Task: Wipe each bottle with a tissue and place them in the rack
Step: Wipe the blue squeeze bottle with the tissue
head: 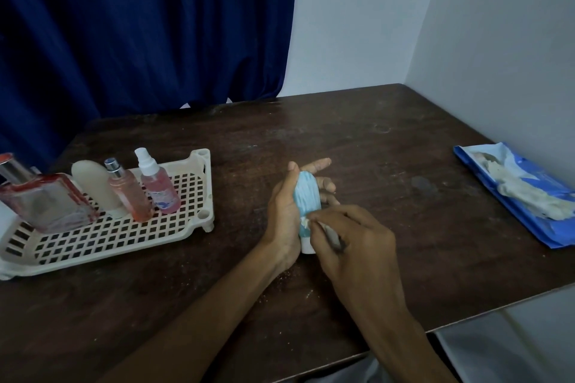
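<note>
My left hand (284, 214) grips a light blue bottle (306, 193) with a white cap, held over the middle of the table. My right hand (351, 239) presses a small white tissue (306, 222) against the bottle's lower part. At the left stands a cream plastic rack (93, 242) with a grid floor. In the rack stand a pink spray bottle (157, 185), an orange-pink bottle (129, 196), a cream roll-on bottle (96, 188) and a square glass perfume bottle (46, 202) with red edges.
A blue tissue pack (522, 196) lies open at the table's right edge, white tissue showing. The dark wooden table (342, 134) meets a white wall at the right and a dark blue curtain (140, 25) behind. White crumbs dot the wood near my arms.
</note>
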`<state>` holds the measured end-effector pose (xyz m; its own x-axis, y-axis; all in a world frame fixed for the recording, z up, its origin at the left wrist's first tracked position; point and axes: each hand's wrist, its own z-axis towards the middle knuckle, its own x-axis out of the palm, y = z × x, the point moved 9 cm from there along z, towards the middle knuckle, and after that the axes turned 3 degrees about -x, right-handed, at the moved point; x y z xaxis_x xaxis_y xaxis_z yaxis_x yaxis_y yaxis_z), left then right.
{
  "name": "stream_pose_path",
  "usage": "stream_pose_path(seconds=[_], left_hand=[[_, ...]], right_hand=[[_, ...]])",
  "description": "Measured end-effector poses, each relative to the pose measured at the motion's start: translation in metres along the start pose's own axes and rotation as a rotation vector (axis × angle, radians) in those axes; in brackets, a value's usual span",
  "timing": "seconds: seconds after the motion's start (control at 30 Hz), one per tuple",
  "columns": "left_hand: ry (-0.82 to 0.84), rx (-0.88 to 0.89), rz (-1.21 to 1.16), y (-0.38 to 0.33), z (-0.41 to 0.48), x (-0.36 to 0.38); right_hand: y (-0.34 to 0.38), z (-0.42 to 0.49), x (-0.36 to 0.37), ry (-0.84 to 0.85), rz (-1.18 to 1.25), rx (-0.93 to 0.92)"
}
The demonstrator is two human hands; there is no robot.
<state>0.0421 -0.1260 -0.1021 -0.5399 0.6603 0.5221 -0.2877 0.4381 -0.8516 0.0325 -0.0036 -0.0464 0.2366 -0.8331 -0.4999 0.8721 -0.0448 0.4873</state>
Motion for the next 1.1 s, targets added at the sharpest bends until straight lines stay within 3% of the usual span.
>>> stream_pose_path(seconds=[0.57,0.73,0.97,1.1], left_hand=[[0.032,-0.046,-0.021,0.004,-0.003,0.003],[0.043,-0.023,0.076,0.003,-0.003,0.003],[0.033,-0.003,0.081,0.001,-0.003,0.004],[0.019,0.044,0.221,-0.002,-0.006,0.004]], right_hand=[[0.002,0.004,-0.003,0.012,0.029,-0.03],[-0.004,0.017,-0.002,-0.02,0.015,0.024],[0.007,0.009,-0.001,-0.011,-0.017,-0.037],[0.003,0.021,-0.002,-0.018,-0.074,-0.017]])
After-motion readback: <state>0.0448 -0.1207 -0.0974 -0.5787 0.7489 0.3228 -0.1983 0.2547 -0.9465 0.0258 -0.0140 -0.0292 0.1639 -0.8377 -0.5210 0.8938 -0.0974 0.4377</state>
